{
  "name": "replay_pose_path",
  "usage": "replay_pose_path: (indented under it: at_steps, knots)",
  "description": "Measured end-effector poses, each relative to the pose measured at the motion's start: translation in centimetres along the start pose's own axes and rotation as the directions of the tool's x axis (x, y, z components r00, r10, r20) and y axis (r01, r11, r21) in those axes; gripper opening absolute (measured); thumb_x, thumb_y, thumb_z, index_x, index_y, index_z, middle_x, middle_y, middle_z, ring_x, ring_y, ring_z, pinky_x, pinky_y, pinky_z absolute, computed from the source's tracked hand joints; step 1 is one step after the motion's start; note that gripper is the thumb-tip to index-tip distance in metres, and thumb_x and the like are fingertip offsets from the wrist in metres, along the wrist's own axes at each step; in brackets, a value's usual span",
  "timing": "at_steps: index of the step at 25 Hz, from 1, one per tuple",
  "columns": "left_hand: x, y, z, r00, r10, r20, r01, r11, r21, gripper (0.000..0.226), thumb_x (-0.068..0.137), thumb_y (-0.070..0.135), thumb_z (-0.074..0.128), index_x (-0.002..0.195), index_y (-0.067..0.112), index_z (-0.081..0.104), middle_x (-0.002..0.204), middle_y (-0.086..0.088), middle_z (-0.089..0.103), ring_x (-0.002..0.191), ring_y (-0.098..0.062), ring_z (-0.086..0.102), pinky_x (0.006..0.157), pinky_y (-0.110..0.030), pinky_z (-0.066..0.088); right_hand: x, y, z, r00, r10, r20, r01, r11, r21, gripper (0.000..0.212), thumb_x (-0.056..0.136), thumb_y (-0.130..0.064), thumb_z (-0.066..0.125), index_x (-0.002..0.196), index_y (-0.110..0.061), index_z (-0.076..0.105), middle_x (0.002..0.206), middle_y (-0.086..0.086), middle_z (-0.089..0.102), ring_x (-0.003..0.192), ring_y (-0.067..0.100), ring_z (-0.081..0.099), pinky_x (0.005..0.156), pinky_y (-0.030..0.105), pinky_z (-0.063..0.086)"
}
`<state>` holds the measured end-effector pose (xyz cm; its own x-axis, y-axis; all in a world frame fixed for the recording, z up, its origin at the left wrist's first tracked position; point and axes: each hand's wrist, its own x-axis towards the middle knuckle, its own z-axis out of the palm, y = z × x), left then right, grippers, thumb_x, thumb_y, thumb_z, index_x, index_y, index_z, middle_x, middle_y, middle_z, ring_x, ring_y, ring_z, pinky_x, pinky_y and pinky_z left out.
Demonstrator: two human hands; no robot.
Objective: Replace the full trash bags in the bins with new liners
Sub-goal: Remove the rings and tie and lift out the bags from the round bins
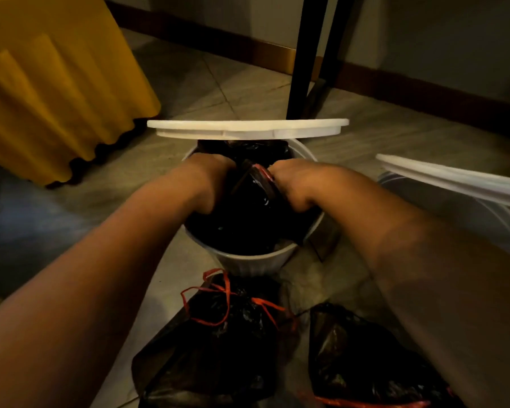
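A white bin [249,260] stands on the floor at the centre, its white lid [248,128] raised behind it. A black liner [242,219] with a red drawstring fills the bin. My left hand [211,184] reaches into the bin's left side and grips the black plastic. My right hand [292,184] is curled on the liner's folded edge with the red drawstring at the right side. The fingertips of both hands are hidden in the plastic. Two tied black trash bags lie near me: one [218,343] with red ties in front of the bin, another [365,363] to its right.
A second white bin [465,201] with its lid up stands at the right edge. A yellow cloth [56,92] hangs at the left. A black furniture leg [304,54] rises behind the bin, near the wall and dark skirting board. The floor is tiled.
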<state>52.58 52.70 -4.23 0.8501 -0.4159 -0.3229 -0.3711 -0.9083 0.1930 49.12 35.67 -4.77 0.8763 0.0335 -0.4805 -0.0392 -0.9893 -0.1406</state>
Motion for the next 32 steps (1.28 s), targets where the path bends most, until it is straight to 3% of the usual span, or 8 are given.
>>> replay_pose_path:
  at_steps: [5, 11, 13, 16, 19, 22, 28, 32]
  knots:
    - [-1.5, -1.0, -1.5, 0.999, -0.039, 0.011, 0.041, 0.934, -0.355, 0.059, 0.085, 0.033, 0.083, 0.138, 0.030, 0.058, 0.124, -0.002, 0.060, 0.114, -0.025, 0.059, 0.093, -0.036, 0.050, -3.6, 0.8, 0.4, 0.983, 0.119, -0.141, -0.110, 0.992, 0.069, 0.049, 0.099, -0.028, 0.065, 0.146, -0.022, 0.052, 0.145, 0.015, 0.044, 0.133, 0.038, 0.052, 0.107, 0.040, 0.046]
    - [-2.2, -1.7, 0.1, 0.992, -0.125, 0.016, 0.108, 0.781, -0.615, 0.014, 0.091, 0.038, 0.075, 0.101, 0.028, 0.076, 0.095, 0.005, 0.077, 0.092, -0.015, 0.073, 0.086, -0.038, 0.061, -2.9, 0.9, 0.8, 0.976, 0.074, -0.207, -0.021, 0.968, 0.251, 0.051, 0.094, -0.023, 0.070, 0.142, -0.027, 0.055, 0.140, 0.009, 0.053, 0.128, 0.029, 0.055, 0.109, 0.036, 0.046]
    - [-2.6, -2.0, 0.4, 0.997, -0.046, 0.065, 0.075, 0.809, -0.583, 0.031, 0.084, 0.046, 0.078, 0.109, 0.029, 0.074, 0.103, 0.009, 0.074, 0.103, -0.015, 0.071, 0.087, -0.034, 0.057, -3.8, 2.0, 1.0, 0.966, 0.133, -0.224, 0.039, 0.778, 0.628, 0.060, 0.084, -0.008, 0.078, 0.138, -0.031, 0.060, 0.131, 0.005, 0.065, 0.115, 0.024, 0.065, 0.102, 0.036, 0.054]
    - [-2.3, -1.6, 1.7, 0.997, 0.069, -0.028, -0.072, 0.990, -0.121, 0.077, 0.075, 0.051, 0.073, 0.142, 0.022, 0.053, 0.140, 0.002, 0.052, 0.140, -0.027, 0.043, 0.112, -0.038, 0.042, -5.9, 4.2, 2.7, 0.934, 0.278, -0.223, 0.094, 0.411, 0.907, 0.060, 0.072, 0.000, 0.084, 0.119, -0.034, 0.070, 0.115, 0.007, 0.073, 0.103, 0.027, 0.072, 0.092, 0.047, 0.061]
    - [-1.4, 1.0, 4.1, 0.989, 0.067, -0.129, -0.027, 0.955, 0.295, 0.072, 0.091, 0.017, 0.066, 0.156, 0.011, 0.035, 0.155, -0.017, 0.031, 0.135, -0.043, 0.043, 0.106, -0.050, 0.049, -6.8, 4.3, 3.7, 0.825, 0.384, -0.415, -0.003, 0.737, 0.676, 0.039, 0.079, -0.007, 0.070, 0.109, -0.032, 0.070, 0.097, 0.003, 0.070, 0.089, 0.025, 0.069, 0.074, 0.034, 0.057]
    - [-0.3, 2.4, 4.8, 0.998, 0.048, -0.050, -0.028, 0.939, 0.344, 0.053, 0.097, 0.006, 0.061, 0.148, 0.009, 0.049, 0.143, -0.021, 0.040, 0.123, -0.045, 0.052, 0.090, -0.051, 0.054, -5.6, 3.2, 3.1, 0.782, 0.188, -0.594, -0.142, 0.982, 0.125, 0.029, 0.085, -0.010, 0.061, 0.112, -0.015, 0.070, 0.109, 0.014, 0.066, 0.101, 0.036, 0.063, 0.079, 0.038, 0.050]
    - [-1.6, -1.9, 1.3, 0.998, -0.046, -0.035, 0.035, 0.964, -0.265, 0.039, 0.091, 0.022, 0.069, 0.126, 0.038, 0.072, 0.126, 0.002, 0.068, 0.113, -0.021, 0.063, 0.084, -0.023, 0.047, -4.3, 3.7, 2.4, 0.821, 0.403, -0.405, -0.104, 0.802, 0.588, 0.046, 0.093, -0.028, 0.069, 0.138, -0.025, 0.058, 0.130, 0.011, 0.063, 0.113, 0.028, 0.061, 0.089, 0.031, 0.048]
    - [-3.8, -3.3, 0.9, 0.989, -0.109, -0.096, 0.052, 0.883, -0.467, 0.060, 0.082, 0.036, 0.073, 0.141, 0.035, 0.062, 0.108, 0.009, 0.070, 0.106, -0.016, 0.066, 0.084, -0.029, 0.052, -8.0, 3.4, 4.8, 0.784, 0.459, -0.419, -0.075, 0.739, 0.669, 0.083, 0.075, -0.034, 0.084, 0.146, -0.044, 0.043, 0.141, 0.009, 0.049, 0.130, 0.028, 0.050, 0.096, 0.027, 0.036]
